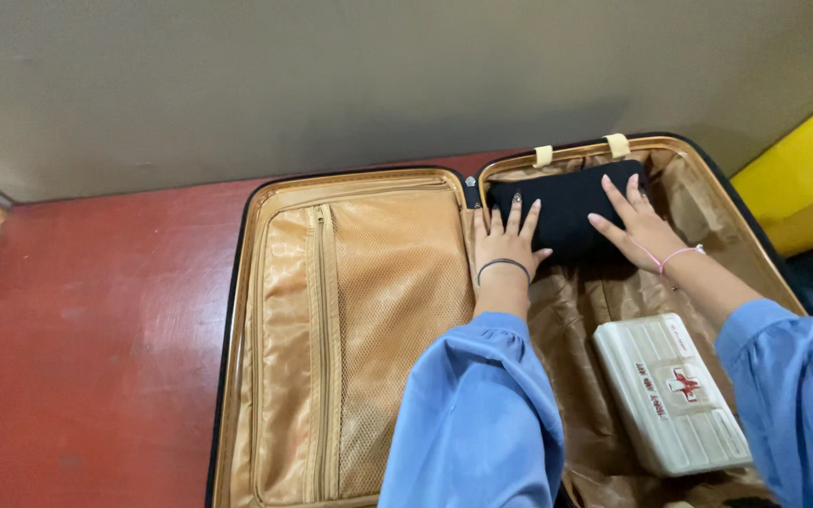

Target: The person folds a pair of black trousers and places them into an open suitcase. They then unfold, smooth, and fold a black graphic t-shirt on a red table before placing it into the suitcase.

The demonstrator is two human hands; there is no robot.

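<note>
- My left hand (506,243) lies flat with fingers spread, pressing on the left end of a black pouch (565,211).
- My right hand (640,229) is flat and open too, on the pouch's right end.
- The pouch sits at the far end of the right half of an open suitcase (237,310).
- A white first-aid box (670,395) lies nearer me, apart from the pouch.
- The suitcase rests on a red floor (87,320).

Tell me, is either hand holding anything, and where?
Nothing is gripped. Both hands lie flat on the black pouch: left hand on its left end, right hand on its right end.
</note>
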